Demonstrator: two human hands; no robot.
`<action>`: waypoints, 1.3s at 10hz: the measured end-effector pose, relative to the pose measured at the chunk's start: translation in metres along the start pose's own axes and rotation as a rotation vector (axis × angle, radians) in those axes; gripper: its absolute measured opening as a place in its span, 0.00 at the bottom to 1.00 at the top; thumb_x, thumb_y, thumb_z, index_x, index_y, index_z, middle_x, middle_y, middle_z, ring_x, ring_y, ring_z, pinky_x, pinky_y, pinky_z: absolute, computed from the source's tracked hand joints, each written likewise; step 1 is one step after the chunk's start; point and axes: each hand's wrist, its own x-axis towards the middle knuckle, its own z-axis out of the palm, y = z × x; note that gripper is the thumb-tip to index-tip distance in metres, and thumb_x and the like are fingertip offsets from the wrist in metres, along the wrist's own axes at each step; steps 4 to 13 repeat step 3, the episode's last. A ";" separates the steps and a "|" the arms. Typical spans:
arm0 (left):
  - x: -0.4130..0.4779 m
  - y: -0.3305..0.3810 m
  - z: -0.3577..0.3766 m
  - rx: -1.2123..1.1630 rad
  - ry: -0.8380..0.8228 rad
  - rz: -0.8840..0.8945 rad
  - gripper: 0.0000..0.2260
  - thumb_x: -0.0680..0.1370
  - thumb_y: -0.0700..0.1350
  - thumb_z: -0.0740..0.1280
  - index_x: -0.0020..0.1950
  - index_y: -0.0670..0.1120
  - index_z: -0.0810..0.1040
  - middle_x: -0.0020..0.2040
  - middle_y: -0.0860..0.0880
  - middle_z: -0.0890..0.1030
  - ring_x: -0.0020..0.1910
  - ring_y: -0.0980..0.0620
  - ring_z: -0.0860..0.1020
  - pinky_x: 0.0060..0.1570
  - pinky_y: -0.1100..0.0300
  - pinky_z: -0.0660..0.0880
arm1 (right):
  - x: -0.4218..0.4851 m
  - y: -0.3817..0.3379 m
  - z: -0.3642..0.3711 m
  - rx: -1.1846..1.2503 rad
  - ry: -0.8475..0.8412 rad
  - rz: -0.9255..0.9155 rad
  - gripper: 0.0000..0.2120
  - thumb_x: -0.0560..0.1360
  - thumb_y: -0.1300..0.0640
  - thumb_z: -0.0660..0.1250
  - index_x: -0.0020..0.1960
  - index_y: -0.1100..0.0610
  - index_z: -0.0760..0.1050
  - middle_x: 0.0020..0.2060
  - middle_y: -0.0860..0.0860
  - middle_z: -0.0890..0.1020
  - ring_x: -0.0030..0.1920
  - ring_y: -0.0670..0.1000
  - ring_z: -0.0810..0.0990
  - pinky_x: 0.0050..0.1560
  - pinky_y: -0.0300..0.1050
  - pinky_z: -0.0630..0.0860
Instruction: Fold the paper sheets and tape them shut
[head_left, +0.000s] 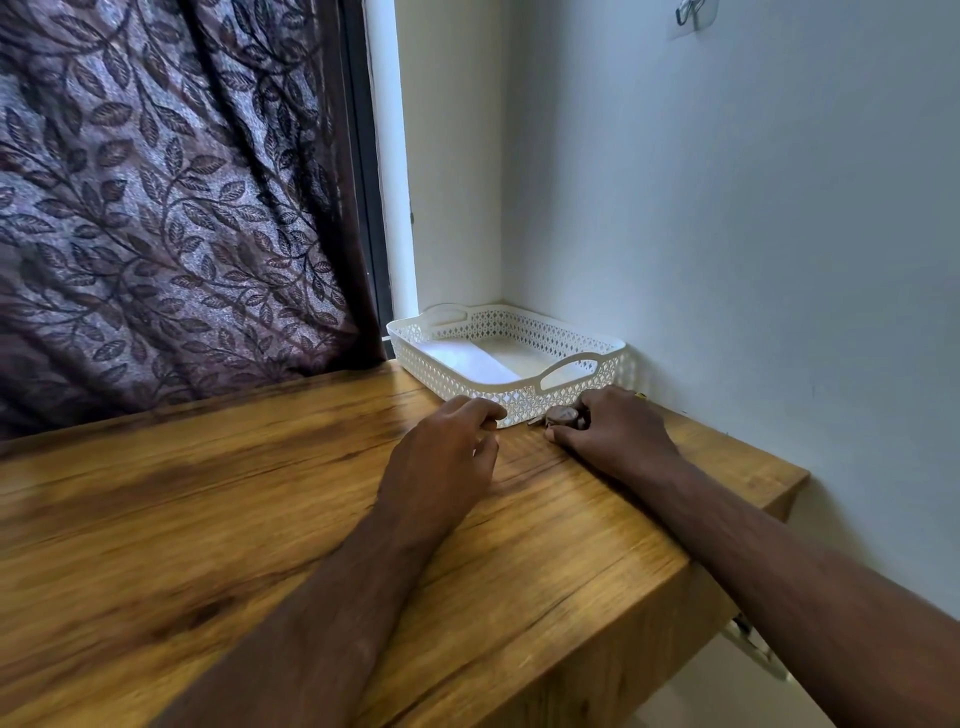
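Head view: white lattice tray (566, 402) in the far corner of the wooden table (208, 519), holding a white paper sheet (467, 361) lying flat, long axis running from far left to near right. Left hand (447, 447) rests just before the tray, fingers loosely curled, empty. Right hand (613, 426) pinches a small brown tape roll (562, 414) against the table, beside the tray's near wall

A wooden bench (208, 519) with dark grain fills the lower view, set into a corner of pale white walls (753, 234). Beyond and left of the hands hangs a dark leaf-patterned curtain (166, 197); daylight glows through it. A clear hook (688, 13) sticks high on the wall.
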 end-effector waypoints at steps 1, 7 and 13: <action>-0.001 0.000 0.001 0.027 0.002 -0.008 0.12 0.79 0.47 0.68 0.62 0.55 0.78 0.57 0.59 0.79 0.47 0.60 0.78 0.48 0.56 0.79 | 0.001 0.001 -0.001 -0.030 0.007 -0.002 0.20 0.67 0.33 0.71 0.45 0.50 0.78 0.42 0.48 0.80 0.47 0.52 0.79 0.48 0.48 0.76; -0.007 0.006 0.001 0.238 -0.004 0.089 0.13 0.78 0.47 0.67 0.62 0.54 0.78 0.58 0.56 0.79 0.54 0.53 0.78 0.46 0.52 0.80 | -0.006 -0.007 0.000 0.028 0.101 -0.014 0.28 0.68 0.35 0.73 0.58 0.54 0.75 0.52 0.54 0.79 0.53 0.56 0.79 0.51 0.49 0.76; -0.007 0.006 0.001 0.238 -0.004 0.089 0.13 0.78 0.47 0.67 0.62 0.54 0.78 0.58 0.56 0.79 0.54 0.53 0.78 0.46 0.52 0.80 | -0.006 -0.007 0.000 0.028 0.101 -0.014 0.28 0.68 0.35 0.73 0.58 0.54 0.75 0.52 0.54 0.79 0.53 0.56 0.79 0.51 0.49 0.76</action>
